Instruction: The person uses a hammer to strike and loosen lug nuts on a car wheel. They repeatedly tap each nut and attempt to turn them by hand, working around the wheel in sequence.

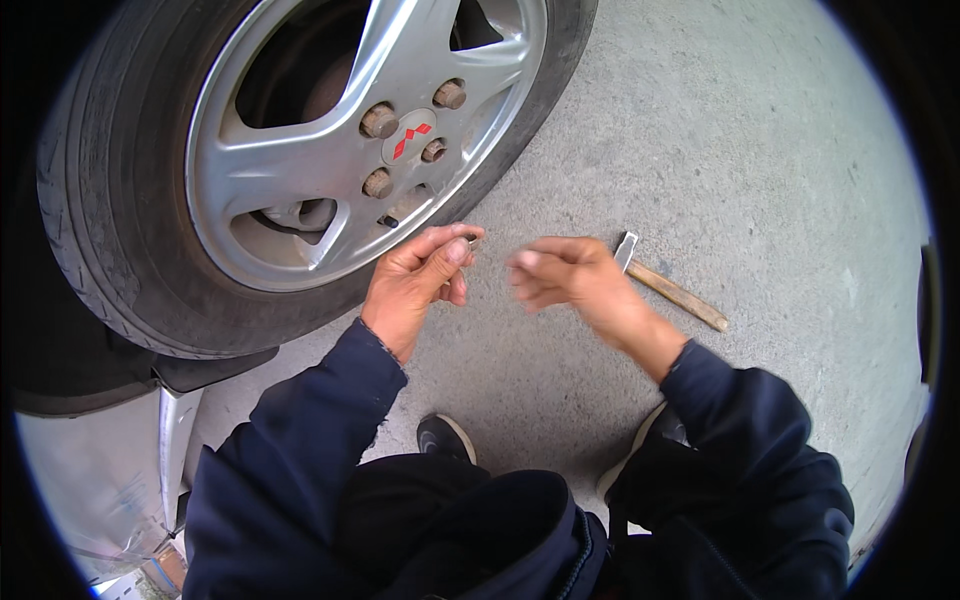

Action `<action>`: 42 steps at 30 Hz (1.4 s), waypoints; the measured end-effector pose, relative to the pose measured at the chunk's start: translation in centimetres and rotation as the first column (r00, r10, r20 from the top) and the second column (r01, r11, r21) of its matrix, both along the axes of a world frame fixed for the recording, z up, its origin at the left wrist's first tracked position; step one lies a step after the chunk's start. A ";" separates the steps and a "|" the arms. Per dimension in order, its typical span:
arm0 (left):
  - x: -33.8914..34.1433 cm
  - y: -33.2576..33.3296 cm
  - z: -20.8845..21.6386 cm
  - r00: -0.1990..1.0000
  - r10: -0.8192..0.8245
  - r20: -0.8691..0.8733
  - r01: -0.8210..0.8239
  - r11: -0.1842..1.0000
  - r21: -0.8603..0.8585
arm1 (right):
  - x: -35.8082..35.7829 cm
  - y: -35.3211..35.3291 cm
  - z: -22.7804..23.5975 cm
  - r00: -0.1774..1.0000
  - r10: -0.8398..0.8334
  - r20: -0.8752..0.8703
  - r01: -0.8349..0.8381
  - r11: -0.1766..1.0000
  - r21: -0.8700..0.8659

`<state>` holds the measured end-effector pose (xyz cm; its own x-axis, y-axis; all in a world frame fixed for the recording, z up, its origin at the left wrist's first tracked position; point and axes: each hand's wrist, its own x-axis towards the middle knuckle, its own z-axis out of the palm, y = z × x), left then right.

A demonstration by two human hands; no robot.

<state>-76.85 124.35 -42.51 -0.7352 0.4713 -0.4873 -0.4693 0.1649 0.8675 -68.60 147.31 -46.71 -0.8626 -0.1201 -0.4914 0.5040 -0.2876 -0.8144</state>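
My left hand (405,285) is closed in a pinch beside the lower edge of the car tyre (110,210). Between its thumb and forefinger sits a small piece with a metallic glint (471,239), mostly covered by the fingers. My right hand (570,272) hovers a little to the right, apart from the left. Motion smears its curled fingers, so I cannot make out anything in them. The silver alloy wheel (290,160) has several rusty wheel nuts (380,121) around its centre cap (409,138). A dark valve stem (388,221) pokes out near its rim.
A hammer (680,297) with a wooden handle lies on the grey concrete floor (760,150), just right of my right hand. My shoes (446,438) stand below my hands. Car bodywork (95,470) is at the lower left, behind my left arm.
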 end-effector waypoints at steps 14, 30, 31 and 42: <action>-1.4 0.7 -0.8 0.992 -0.004 -0.124 -0.002 0.999 -0.051 | -4.0 -7.4 0.8 0.908 -0.395 0.138 0.395 0.701 -0.594; -1.9 -2.2 -2.9 0.997 -0.058 -0.046 0.052 0.990 -0.128 | -9.3 -8.5 -0.3 0.808 -0.585 0.074 0.563 0.729 -0.388; -1.9 -2.3 -2.9 0.996 -0.075 -0.040 0.069 0.990 -0.126 | -9.5 -8.6 -0.3 0.801 -0.594 0.073 0.573 0.726 -0.381; -2.1 -3.2 -2.9 0.993 -0.117 0.009 0.117 0.986 -0.120 | -10.3 -9.9 0.0 0.712 -0.700 0.053 0.675 0.663 -0.324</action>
<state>-78.95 121.11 -45.37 -0.6773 0.4919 -0.5471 -0.4421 0.3222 0.8371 -78.93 137.39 -46.67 -0.7899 0.3929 -0.4709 0.0088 -0.7605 -0.6493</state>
